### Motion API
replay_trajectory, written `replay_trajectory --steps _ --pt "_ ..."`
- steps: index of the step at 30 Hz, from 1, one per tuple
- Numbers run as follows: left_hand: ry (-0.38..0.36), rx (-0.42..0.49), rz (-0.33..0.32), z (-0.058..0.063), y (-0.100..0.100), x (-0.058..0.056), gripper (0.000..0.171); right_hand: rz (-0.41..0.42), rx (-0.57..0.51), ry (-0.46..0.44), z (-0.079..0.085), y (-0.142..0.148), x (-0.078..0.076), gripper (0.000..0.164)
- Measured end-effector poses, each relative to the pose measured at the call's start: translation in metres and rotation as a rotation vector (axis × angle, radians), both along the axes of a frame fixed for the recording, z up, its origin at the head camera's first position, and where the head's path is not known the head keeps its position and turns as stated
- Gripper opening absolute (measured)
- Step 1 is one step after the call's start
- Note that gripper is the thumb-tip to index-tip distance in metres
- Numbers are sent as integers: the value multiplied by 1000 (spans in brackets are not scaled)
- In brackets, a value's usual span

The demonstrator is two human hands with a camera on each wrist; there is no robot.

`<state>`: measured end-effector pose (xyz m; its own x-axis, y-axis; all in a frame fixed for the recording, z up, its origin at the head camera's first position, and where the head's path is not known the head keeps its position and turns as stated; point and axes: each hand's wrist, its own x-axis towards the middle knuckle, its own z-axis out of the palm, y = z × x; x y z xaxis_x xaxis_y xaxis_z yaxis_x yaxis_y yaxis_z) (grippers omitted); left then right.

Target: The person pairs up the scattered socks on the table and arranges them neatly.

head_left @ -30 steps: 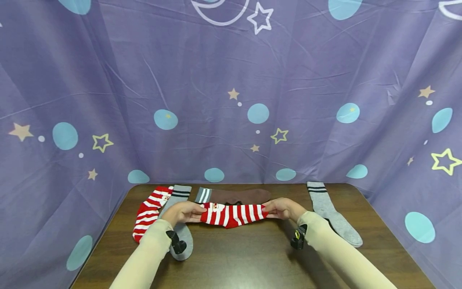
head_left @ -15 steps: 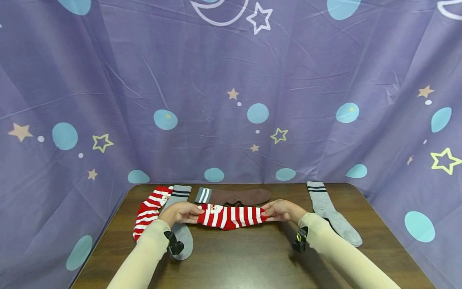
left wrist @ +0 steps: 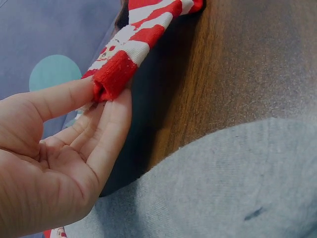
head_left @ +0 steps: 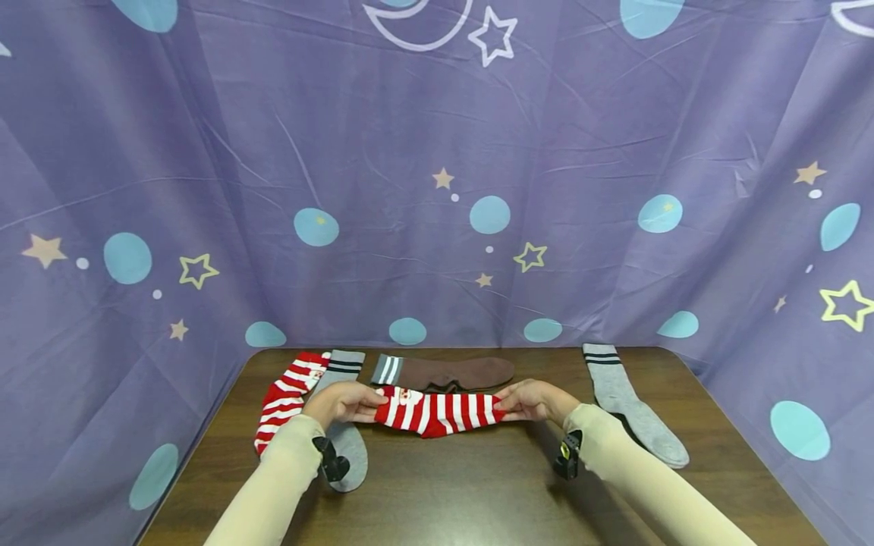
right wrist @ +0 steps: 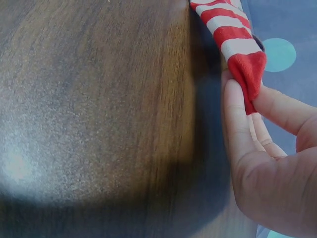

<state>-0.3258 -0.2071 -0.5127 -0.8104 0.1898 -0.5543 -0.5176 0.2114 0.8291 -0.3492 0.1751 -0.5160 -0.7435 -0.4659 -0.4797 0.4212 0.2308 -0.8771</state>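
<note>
A red and white striped sock [head_left: 437,413] with a Santa face near its cuff is stretched sideways between my two hands, above the wooden table. My left hand [head_left: 346,402] pinches the red cuff between thumb and fingers, seen close in the left wrist view, where the cuff's opening [left wrist: 103,93] shows. The red toe [right wrist: 247,72] is pinched by my right hand [head_left: 535,400], thumb against fingers. Under my left forearm lies a grey sock [head_left: 350,447], partly covered by the arm. Just behind the held sock rests a brown sock [head_left: 454,371] with a grey, white-striped cuff.
Another red and white striped sock [head_left: 283,402] lies at the table's left, beside the grey one. On the right is a second grey sock [head_left: 631,402] with black bands. A purple curtain [head_left: 437,152] hangs behind the wooden table [head_left: 451,493].
The held sock has shifted slightly left and a little lower, together with both hands. Both hands keep their pinch on it; the other socks lie as before.
</note>
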Motion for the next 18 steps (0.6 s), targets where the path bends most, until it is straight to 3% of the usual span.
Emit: replay_trajectory --steps 18 --pt "2 -39 25 4 5 1 11 -28 33 3 0 -4 -3 20"
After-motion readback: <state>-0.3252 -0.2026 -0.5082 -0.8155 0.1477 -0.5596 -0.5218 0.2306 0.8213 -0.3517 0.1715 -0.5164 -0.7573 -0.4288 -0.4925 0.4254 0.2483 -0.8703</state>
